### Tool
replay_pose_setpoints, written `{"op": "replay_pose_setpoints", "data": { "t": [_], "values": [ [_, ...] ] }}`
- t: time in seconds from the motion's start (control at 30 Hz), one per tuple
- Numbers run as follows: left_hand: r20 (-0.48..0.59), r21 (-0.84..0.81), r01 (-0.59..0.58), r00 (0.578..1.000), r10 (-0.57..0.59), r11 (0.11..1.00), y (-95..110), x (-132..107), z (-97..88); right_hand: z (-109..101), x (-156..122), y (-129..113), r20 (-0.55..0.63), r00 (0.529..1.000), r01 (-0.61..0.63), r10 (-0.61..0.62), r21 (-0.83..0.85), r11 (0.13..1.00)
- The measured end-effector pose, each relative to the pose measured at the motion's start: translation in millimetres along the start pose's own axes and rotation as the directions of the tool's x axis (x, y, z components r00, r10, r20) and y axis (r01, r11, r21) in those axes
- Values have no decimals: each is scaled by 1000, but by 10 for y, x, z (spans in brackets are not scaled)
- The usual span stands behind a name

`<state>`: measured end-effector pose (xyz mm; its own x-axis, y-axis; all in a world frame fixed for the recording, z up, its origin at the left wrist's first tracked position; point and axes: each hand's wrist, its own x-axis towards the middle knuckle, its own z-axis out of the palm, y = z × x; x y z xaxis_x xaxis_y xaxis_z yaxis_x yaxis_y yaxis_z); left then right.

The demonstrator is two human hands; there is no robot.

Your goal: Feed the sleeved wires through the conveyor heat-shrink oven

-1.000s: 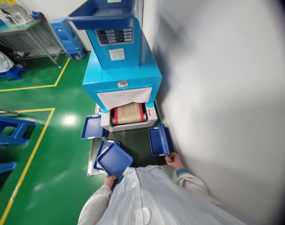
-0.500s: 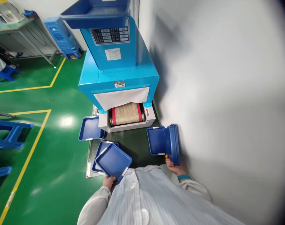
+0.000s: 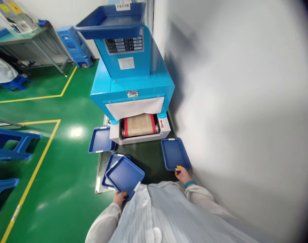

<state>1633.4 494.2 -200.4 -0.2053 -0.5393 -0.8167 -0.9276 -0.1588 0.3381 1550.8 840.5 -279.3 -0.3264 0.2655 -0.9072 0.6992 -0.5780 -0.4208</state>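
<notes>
My left hand (image 3: 119,198) grips the near edge of a blue plastic tray (image 3: 125,177), its fingers curled around the rim, holding it tilted over a second tray (image 3: 107,173) on the dark mat (image 3: 150,162). My right hand (image 3: 183,175), half open, rests at a third tray's (image 3: 174,154) rim; I can't tell whether it has hold. The flat-lying trays sit within easy reach, just below the conveyor belt (image 3: 139,125).

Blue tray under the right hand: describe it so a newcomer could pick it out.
Below the blue conveyor machine's tan belt, at its right end, by the white wall, lies a blue tray. The right hand touches its near edge; the other low trays sit left of it.
</notes>
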Motion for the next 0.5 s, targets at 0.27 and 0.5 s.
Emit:
{"op": "replay_pose_setpoints", "data": {
  "t": [0.27, 0.5],
  "values": [
    [134, -151, 33, 991, -13, 988, 39, -116, 82, -25, -16, -5, -31, 999, 27, -27, -5, 1000],
    [197, -172, -28, 978, 62, 985, 141, -207, 158, -50, -87, -118, -73, 995, -80, 71, -120, 990]
  ]
}}
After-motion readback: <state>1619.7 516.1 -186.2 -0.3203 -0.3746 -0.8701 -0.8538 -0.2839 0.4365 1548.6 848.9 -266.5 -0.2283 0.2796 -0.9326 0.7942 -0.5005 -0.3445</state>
